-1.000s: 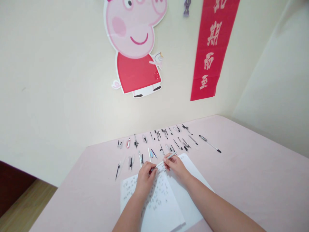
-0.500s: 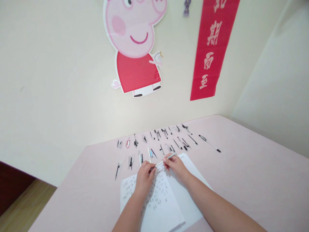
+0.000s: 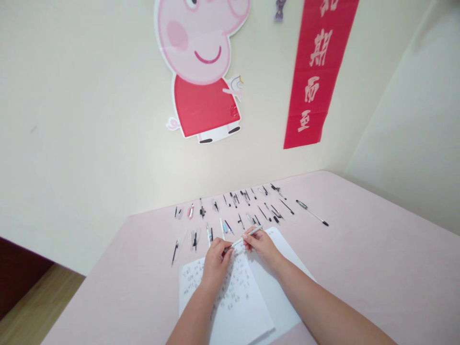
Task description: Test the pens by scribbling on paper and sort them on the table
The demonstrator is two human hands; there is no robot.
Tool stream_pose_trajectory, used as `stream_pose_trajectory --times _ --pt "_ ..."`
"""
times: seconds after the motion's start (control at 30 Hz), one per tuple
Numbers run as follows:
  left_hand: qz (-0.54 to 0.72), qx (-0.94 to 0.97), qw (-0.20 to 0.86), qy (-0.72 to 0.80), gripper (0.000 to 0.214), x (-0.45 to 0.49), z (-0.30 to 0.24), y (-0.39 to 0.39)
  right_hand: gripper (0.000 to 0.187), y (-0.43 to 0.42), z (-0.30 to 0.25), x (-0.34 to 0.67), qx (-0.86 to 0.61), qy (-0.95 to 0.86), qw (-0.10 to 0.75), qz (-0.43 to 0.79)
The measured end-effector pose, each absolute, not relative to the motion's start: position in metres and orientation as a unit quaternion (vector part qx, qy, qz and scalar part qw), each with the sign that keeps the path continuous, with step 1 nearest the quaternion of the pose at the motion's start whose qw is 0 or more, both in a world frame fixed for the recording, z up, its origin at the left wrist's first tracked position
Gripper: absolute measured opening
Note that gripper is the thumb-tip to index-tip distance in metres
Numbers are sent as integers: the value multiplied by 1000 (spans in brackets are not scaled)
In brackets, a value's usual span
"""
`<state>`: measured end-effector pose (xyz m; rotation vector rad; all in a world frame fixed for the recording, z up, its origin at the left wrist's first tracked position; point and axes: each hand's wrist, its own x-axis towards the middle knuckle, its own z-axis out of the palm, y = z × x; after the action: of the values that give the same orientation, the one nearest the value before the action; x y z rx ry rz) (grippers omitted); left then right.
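Observation:
Both hands are closed on a slim white pen [image 3: 237, 242] held slantwise above the paper. My left hand [image 3: 217, 256] pinches its lower left end, where a dark part shows at the fingers. Farther up and to the right, my right hand [image 3: 259, 244] grips the pen between thumb and fingers, and its pale upper end sticks out past them. Beneath the hands lies a white sheet of paper [image 3: 244, 311] covered in handwritten characters. It rests over another white sheet or board [image 3: 283, 306]. The small details of the pen at the fingertips are hidden.
Behind the paper, several pens and pen parts lie in rows, among them a pink pen piece [image 3: 190, 211] and a light blue one [image 3: 225, 227]. A clear pen with black ends [image 3: 312, 212] lies to the right. The pink tabletop [image 3: 377, 268] meets the wall at the back.
Hands and pen hold nearly the same place and pose. Only a very slight shift of the camera view shows.

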<state>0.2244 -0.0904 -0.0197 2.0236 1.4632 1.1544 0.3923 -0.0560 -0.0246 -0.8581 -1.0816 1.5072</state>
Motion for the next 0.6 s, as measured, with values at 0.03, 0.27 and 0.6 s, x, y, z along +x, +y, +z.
stream_pose_trajectory --times 0.03,0.27,0.6 --pt "416 719 197 521 14 224 -20 -90 35 -56 -24 392 -358 -450 523 629" --pt "451 692 228 515 14 224 -22 -87 35 -56 -25 391 -361 -436 531 631" --pt "559 481 415 533 25 222 -24 -84 27 -57 -21 395 -369 -396 563 624"
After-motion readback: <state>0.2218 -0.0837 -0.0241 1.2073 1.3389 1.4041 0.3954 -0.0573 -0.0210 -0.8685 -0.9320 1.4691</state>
